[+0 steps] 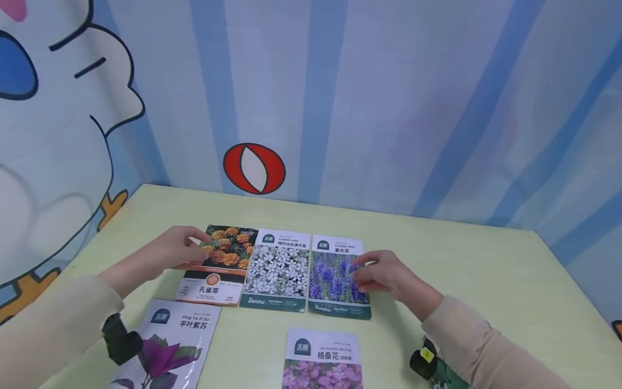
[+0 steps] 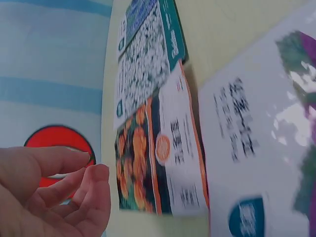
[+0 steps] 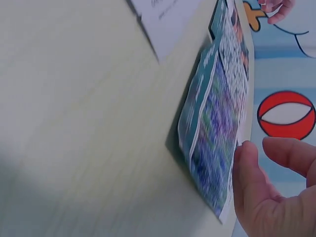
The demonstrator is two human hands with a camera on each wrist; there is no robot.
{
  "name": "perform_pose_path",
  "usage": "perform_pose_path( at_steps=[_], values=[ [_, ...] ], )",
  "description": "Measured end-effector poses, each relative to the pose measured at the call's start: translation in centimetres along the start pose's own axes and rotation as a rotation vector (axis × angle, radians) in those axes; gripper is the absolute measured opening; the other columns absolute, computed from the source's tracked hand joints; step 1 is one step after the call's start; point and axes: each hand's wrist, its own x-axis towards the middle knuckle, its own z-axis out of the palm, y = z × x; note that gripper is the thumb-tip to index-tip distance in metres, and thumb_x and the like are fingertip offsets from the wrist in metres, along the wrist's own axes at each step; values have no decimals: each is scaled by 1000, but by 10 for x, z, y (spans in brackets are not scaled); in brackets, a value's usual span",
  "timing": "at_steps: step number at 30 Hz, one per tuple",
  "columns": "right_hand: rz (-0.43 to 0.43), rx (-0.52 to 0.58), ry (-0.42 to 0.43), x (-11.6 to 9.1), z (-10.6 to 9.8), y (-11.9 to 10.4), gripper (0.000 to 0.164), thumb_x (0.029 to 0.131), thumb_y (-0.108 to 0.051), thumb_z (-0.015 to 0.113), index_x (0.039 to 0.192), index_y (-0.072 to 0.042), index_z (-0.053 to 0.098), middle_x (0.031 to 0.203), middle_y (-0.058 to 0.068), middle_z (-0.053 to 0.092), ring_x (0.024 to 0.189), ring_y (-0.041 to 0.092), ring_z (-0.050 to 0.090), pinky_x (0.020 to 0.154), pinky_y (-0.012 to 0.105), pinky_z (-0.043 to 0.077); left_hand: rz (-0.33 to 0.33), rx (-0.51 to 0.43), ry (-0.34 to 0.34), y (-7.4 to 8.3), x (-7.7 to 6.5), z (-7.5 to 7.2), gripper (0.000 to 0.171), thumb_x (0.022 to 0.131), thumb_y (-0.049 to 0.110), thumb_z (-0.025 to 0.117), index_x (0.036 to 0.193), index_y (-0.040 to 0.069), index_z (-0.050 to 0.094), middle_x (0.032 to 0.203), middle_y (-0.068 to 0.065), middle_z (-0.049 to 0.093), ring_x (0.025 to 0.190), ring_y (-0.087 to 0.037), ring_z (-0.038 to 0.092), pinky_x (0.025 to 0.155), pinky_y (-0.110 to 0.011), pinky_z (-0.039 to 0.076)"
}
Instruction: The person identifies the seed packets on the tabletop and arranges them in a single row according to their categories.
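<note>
Three flower seed packets lie side by side across the table: an orange marigold packet, a white-flower packet and a purple lavender packet. My left hand hovers at the marigold packet's left edge, fingers loosely bent. In the left wrist view a gap shows between its thumb and fingers, with nothing held. At the lavender packet's right edge is my right hand. The right wrist view has its fingertips right at that packet's edge, the thumb apart from them.
Nearer me lie a purple-leaf seed packet at the left and a pink-flower packet in the middle. Another green packet is partly hidden under the right forearm. Behind the pale table stands a blue-striped backdrop.
</note>
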Motion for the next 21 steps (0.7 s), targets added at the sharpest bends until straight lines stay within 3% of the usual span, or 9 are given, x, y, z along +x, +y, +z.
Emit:
perform_pose_path(
  at_steps=[7,12,17,21],
  values=[
    [20,100,-29,-10,27,0,35,81,4,66,115,4,58,81,15,64,59,15,62,55,26,54,-54,35,-27,-44,-28,-38,47,89,13,58,127,-10,43,99,-18,62,88,-25,61,73,-37,53],
    [31,177,-54,-18,50,-2,37,79,5,67,115,4,58,78,16,64,58,16,63,55,26,54,-109,4,-104,-71,-40,-60,52,90,16,60,127,-14,39,103,-17,62,89,-22,62,76,-37,53],
    [29,225,-146,-27,73,-6,37,79,7,66,114,6,57,78,15,66,59,17,64,56,27,55,-178,-62,-196,-89,-43,-64,57,89,22,63,127,-14,40,106,-15,64,91,-20,63,79,-39,53],
    [54,231,-234,-33,92,-8,37,78,7,67,114,6,58,81,15,67,64,17,66,58,28,55,-228,-57,-229,-92,-43,-60,58,88,25,65,126,-13,43,109,-16,63,91,-19,62,79,-39,53]
  ],
)
